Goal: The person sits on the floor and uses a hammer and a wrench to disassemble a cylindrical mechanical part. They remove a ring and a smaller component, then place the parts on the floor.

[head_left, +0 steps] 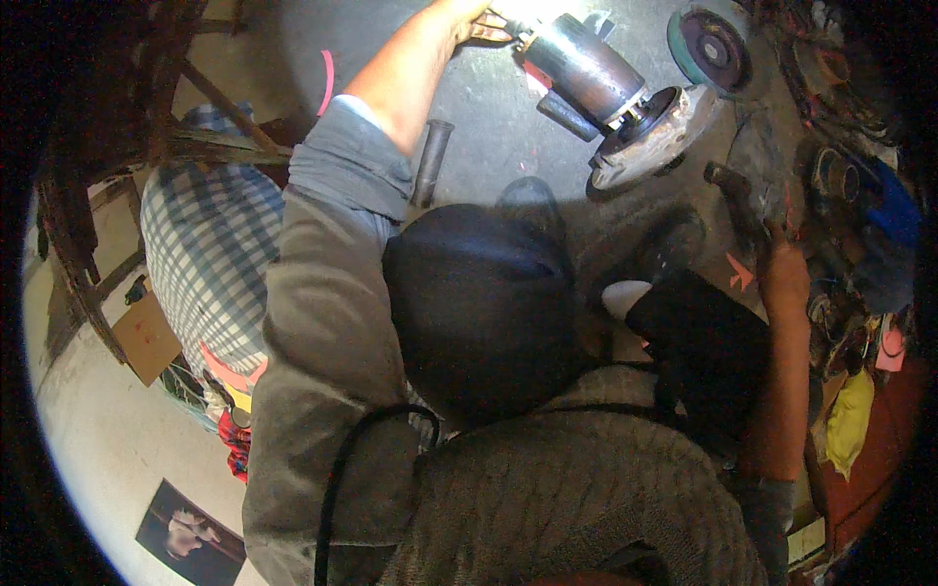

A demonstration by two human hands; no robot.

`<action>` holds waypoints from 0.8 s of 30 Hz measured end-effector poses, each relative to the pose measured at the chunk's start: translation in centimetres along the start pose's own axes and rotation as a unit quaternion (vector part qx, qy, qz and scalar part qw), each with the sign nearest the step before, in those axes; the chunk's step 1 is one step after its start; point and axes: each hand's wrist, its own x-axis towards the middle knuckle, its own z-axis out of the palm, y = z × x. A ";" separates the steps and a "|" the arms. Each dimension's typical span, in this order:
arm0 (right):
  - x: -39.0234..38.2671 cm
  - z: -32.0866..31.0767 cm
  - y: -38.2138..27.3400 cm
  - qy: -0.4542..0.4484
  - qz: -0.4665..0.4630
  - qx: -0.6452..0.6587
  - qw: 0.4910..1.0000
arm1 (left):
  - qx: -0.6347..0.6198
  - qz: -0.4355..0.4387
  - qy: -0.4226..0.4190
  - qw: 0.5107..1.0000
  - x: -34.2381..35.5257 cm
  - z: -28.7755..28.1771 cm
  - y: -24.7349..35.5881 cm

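Observation:
My left hand reaches to the far end of a metal motor-like cylinder, its fingers bent in at that end. Bright glare hides the fingertips and whatever they pinch. The cylinder lies tilted, its near end against a rough, pale-rimmed round end piece with a dark centre. On the right, in shadow, my right hand is closed round the handle of what looks like a hammer, its dark head pointing toward the cylinder. Apart from both hands, a short dark metal tube lies on the grey floor.
A round, green-edged end cover rests beyond the cylinder. Cables and parts crowd the right side, with a yellow cloth or bag below. At left are a checked cloth bundle and a wooden frame. My shoe is near the centre.

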 end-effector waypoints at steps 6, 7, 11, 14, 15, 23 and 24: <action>0.2 -0.5 -0.9 -0.035 0.023 0.047 0.998 | -0.049 -0.027 0.001 0.998 0.4 -0.5 -1.5; 0.2 -0.5 -1.1 -0.021 0.018 0.031 0.999 | -0.061 -0.021 -0.030 0.997 0.5 -0.3 -1.8; 0.2 -0.4 -1.4 0.020 -0.031 0.029 0.999 | -0.076 0.015 -0.101 0.992 1.2 0.4 -2.8; 0.1 -0.5 -1.5 0.006 0.002 0.017 1.000 | -0.068 0.041 -0.125 0.989 1.7 0.6 -3.1; 0.0 -0.6 -1.5 0.004 0.002 0.020 1.000 | -0.090 0.049 -0.140 0.985 1.7 0.6 -3.2; 0.1 -0.8 -1.6 0.034 -0.057 0.051 0.996 | -0.108 0.066 -0.146 0.981 -1.3 0.3 -2.7; 0.1 -0.8 -1.6 0.023 -0.036 0.059 0.997 | -0.094 0.071 -0.150 0.982 -1.5 0.4 -2.5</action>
